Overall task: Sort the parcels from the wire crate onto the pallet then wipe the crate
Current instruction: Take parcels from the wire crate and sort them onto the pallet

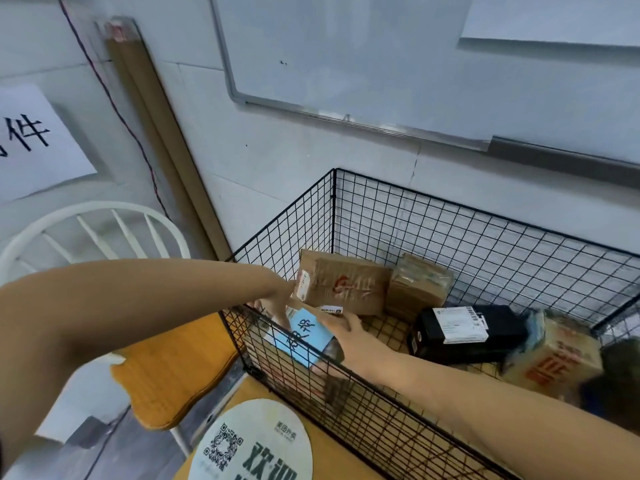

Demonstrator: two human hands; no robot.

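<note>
The wall sign (34, 140) is showing "件". At the wire crate (485, 244) rim, the left hand (273, 306) and right hand (353, 336) are clamping their fingers on a blue-labelled parcel (304, 339).

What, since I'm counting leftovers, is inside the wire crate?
Two brown boxes, a black parcel, a red-printed box; left hand and right hand hold a blue-labelled parcel. The right arm hides the crate's near corner.

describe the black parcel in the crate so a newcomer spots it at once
Find the black wire crate below the whiteboard. Inside, near the middle and right of the brown boxes in the back corner, lies the black parcel. Unlike the brown cardboard around it, it is black, long and low, with a white label on top.
</note>
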